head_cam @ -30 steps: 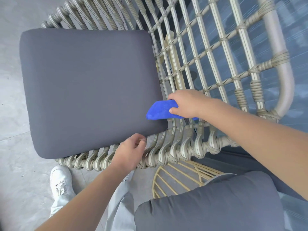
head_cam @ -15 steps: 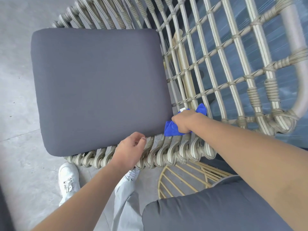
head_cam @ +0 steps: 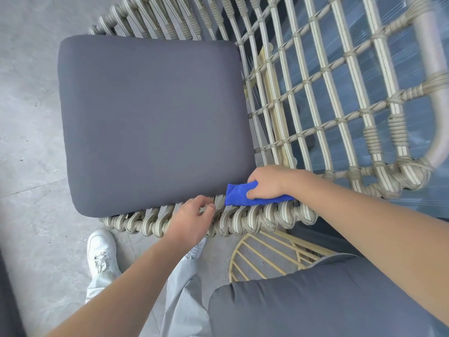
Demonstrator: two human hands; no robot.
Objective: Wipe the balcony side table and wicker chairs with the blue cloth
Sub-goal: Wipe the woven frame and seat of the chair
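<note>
The step in hand looks like the chair wipe, at the near rim of the wicker chair (head_cam: 255,217). The right hand (head_cam: 267,183) has its fingers curled over the blue cloth (head_cam: 237,197), gripping it and pressing it down on the wrapped rim, just beside the near right corner of the grey cushion (head_cam: 150,122). The left hand (head_cam: 192,220) rests on the same rim a little to the left, its fingers loosely bent over the wicker and holding nothing that can be seen; it seems to steady the chair. The cloth is folded into a long pad whose long axis runs left to right along the rim, its free end pointing left toward the left hand, its other end hidden under the right hand. The next move probably calls for sliding the pad on along the rim, with the left hand shifting out of its way, while keeping pressure on the ridged wrapping. No desk is in view.
</note>
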